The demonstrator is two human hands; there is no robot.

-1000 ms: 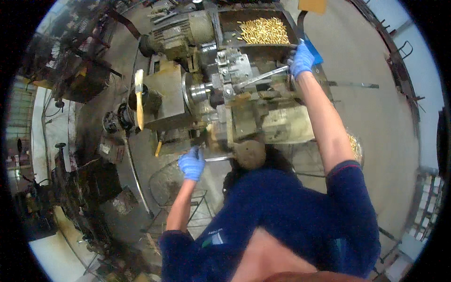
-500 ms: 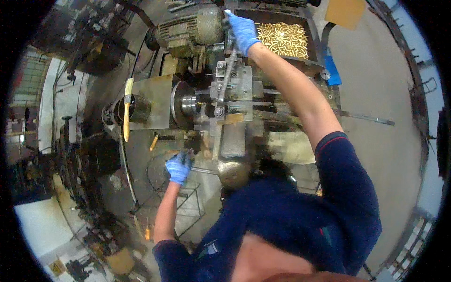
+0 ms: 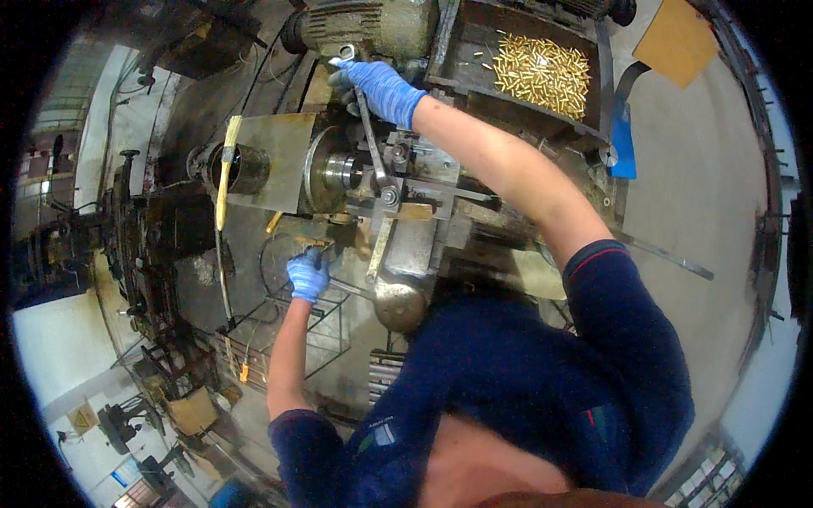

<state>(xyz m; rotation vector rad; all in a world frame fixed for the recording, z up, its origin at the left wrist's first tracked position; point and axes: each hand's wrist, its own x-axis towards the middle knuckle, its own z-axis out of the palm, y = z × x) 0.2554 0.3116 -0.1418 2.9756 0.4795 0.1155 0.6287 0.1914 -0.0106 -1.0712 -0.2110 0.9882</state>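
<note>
The right hand (image 3: 377, 85), in a blue glove, is closed around the upper end of a long steel lever handle (image 3: 371, 144) on a grey metal lathe (image 3: 339, 169). The lever's long axis runs almost straight down the picture from that hand to its pivot, a round bolt head (image 3: 389, 196) on the machine's tool slide, so the gripped end lies far from the person's body and the pivot lies nearer. Any swing of the lever turns about that pivot, with the right arm stretched out nearly full length across the machine to reach the far end.

The left hand (image 3: 306, 273), also in a blue glove, is much lower and to the left, well apart from the lever. It is curled on a thin steel rod handle (image 3: 351, 289) that runs rightward from it toward a dull round metal knob (image 3: 400, 305) below the slide. The fingers look wrapped shut on the rod, though the glove hides the exact grip.

Between the two hands sits the lathe's shiny cylindrical chuck (image 3: 326, 169), its axis lying left to right across the view, at right angles to the lever. Beyond the right forearm, a dark metal tray (image 3: 474, 51) holds a heap of small brass-coloured cylindrical parts (image 3: 542, 72).
</note>
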